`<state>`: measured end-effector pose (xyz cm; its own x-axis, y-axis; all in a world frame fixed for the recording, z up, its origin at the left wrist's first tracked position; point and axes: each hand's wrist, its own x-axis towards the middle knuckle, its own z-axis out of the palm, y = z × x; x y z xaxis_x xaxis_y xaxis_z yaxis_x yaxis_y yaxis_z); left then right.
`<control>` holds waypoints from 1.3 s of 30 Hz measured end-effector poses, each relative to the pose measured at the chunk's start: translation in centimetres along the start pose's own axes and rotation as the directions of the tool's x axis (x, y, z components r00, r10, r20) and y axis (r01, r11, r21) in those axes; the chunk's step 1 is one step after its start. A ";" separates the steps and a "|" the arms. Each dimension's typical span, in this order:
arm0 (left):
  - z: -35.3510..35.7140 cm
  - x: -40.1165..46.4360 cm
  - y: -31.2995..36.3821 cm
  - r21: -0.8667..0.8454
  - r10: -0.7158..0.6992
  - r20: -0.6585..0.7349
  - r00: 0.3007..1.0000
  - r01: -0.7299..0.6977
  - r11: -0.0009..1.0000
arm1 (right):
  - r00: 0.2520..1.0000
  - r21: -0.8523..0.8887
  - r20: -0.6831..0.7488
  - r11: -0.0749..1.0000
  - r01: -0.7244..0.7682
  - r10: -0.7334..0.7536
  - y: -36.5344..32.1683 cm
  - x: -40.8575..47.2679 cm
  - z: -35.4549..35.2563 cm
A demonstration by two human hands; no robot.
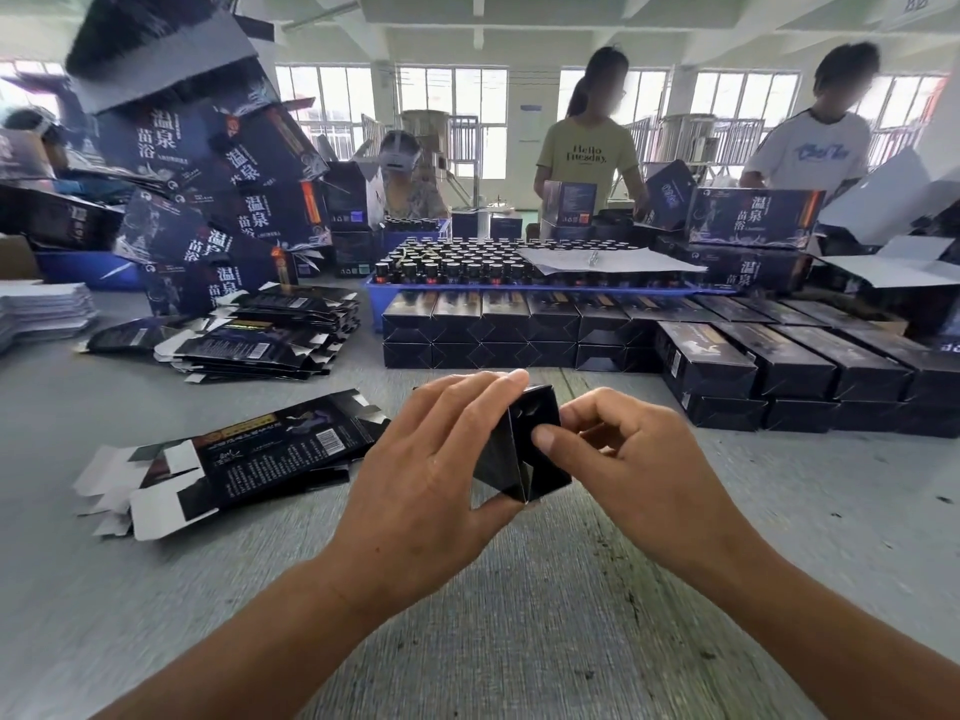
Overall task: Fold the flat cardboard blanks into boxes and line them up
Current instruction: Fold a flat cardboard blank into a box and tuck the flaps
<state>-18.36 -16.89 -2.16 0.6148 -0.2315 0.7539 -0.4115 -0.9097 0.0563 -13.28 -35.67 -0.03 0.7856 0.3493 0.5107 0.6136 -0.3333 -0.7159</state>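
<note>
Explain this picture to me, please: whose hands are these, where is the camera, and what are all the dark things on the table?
There is no machine. The single picture comes from a camera worn on a person's head, looking down at their own hands. The left hand and right hand together hold one dark small box, its end flaps being folded. On the grey table lie flat blanks at the left, and finished boxes in rows behind. Beyond them, small bottles fill a blue tray.

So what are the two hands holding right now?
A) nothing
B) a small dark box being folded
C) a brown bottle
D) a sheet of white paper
B: the left hand and right hand both grip a small dark cardboard box, its end flaps facing the camera.
</note>
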 end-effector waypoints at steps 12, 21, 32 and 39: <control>-0.2 0.1 0.0 -0.055 -0.049 -0.010 0.999 0.048 0.997 | 0.997 0.104 0.076 0.995 -0.002 -0.006 -0.2 0.1 -1.1; -0.3 0.1 0.3 -0.043 -0.119 -0.001 0.993 0.119 0.992 | 1.000 0.078 -0.017 0.997 0.027 -0.026 -0.2 -0.4 -0.1; -0.4 0.1 0.3 -0.085 -0.159 0.007 0.987 0.159 0.984 | 0.989 0.281 0.133 0.955 -0.096 0.060 -0.3 0.0 -1.0; -0.4 0.1 0.3 -0.079 -0.162 0.043 0.986 0.165 0.983 | 0.998 0.117 0.058 0.993 0.018 -0.025 -0.4 -0.3 -0.5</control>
<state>-18.70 -17.10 -1.82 0.7013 -0.0959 0.7064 -0.3568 -0.9051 0.2313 -13.74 -36.02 0.34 0.7640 0.4077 0.5001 0.6142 -0.2219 -0.7573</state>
